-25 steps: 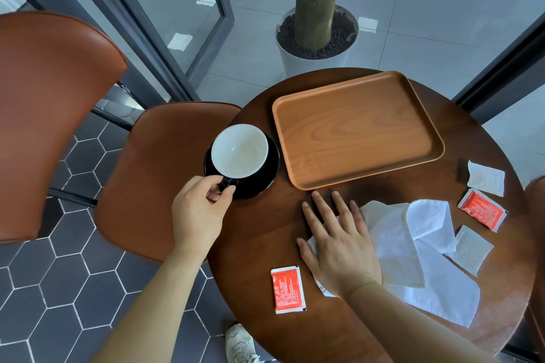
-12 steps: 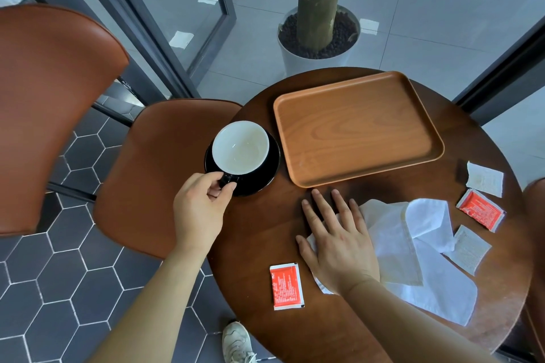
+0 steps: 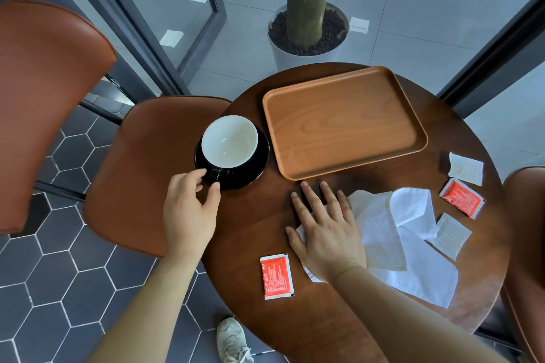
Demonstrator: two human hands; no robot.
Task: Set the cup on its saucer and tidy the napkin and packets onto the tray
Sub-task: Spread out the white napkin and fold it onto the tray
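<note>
The black cup with a white inside stands upright on its black saucer at the table's left edge. My left hand is at the cup's handle, thumb and fingers apart, the handle showing between them. My right hand lies flat, fingers spread, on the left end of the crumpled white napkin. The wooden tray sits bare behind it. One red packet lies near the front edge. A second red packet and two white packets lie at the right.
The round dark wooden table is small. Brown chairs stand at the left, another at the far right edge. A potted tree trunk stands behind the table. My shoe shows below.
My left hand's pinch on the cup handle has loosened and its fingers have spread. The cup stays on the saucer. My right hand has not moved on the napkin.
</note>
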